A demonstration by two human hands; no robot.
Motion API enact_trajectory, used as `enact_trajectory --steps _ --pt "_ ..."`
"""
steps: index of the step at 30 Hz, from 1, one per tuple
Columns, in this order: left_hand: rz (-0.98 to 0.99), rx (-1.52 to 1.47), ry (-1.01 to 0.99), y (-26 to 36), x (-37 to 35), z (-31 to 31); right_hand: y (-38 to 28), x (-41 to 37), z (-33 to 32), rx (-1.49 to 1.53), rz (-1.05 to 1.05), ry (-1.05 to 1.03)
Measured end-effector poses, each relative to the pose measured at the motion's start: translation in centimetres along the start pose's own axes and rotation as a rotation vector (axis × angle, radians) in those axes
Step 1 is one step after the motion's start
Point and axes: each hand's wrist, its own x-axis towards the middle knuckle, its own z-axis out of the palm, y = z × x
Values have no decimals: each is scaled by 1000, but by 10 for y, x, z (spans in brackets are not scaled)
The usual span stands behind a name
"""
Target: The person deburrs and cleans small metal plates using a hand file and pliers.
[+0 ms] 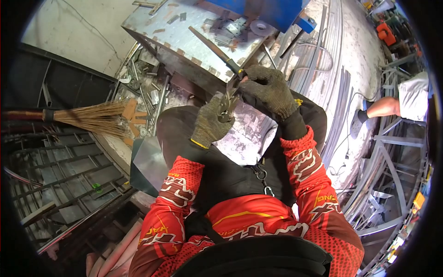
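Note:
My left hand point(212, 122), in a dark knit work glove with a yellow cuff edge, is closed around a small grey metal piece point(226, 104). My right hand point(272, 90), gloved the same way, has its fingers pinched together at the upper end of that piece; a bare fingertip shows there. The glove partly hides what lies between these fingers. A long file point(208, 44) slants across the corner of the metal-topped table point(159, 34). Its dark handle point(234, 66) reaches right up to my right fingertips. Both hands are over the gap between my knees.
Small metal plates point(230, 30) and a grey disc point(261, 27) lie on the table beside a blue box-like body point(263, 8). Long metal bars point(339, 101) cover the floor at right, near another person's leg point(383, 108). A straw broom point(87, 113) and scrap are at left.

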Motion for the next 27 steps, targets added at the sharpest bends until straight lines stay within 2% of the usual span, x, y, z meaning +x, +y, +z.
enact_trajectory --steps 2,5,7,8,9,10,11,12,13,14,15,16,18,19,21,22,24,26,27 --pt "-32 11 -3 6 2 -4 0 0 2 -6 -53 1" --pt "-71 6 3 3 3 -4 11 0 8 -54 44 27" --pt "-84 -10 18 -5 2 0 18 0 15 240 287 230" --pt "12 51 60 -9 3 2 15 2 16 240 282 218" --pt "106 113 102 -14 4 2 11 3 17 -41 187 231" --pt "100 116 112 -18 4 2 6 3 18 -320 89 244" --pt "-114 -28 27 -22 6 1 3 1 17 -540 62 168" --pt "-325 -176 -57 -27 6 2 7 0 19 -540 54 162" --pt "-327 -176 -48 -50 -1 16 17 -1 23 -641 55 117" --pt "-209 -19 -30 -92 -14 43 28 -2 28 -740 57 71" --pt "-92 140 -16 -114 -22 56 38 -3 33 -669 99 50" --pt "-97 142 -14 -106 -23 51 43 -3 35 -665 97 45" --pt "-331 -241 49 -80 -22 39 48 -1 35 -582 130 -10" --pt "-333 -245 52 -84 -22 39 50 -1 34 -585 129 -14" --pt "-297 148 -111 -94 -23 35 49 -4 34 -562 -39 86" --pt "-306 146 -107 -98 -25 37 46 -12 32 -559 -41 76" --pt "-689 -324 -40 -61 -13 15 25 -33 26 -398 102 39" --pt "-721 -401 -63 -35 -2 -3 31 -59 33 -462 54 74" --pt "-747 -478 -92 -24 1 -11 21 -68 37 -458 202 27"
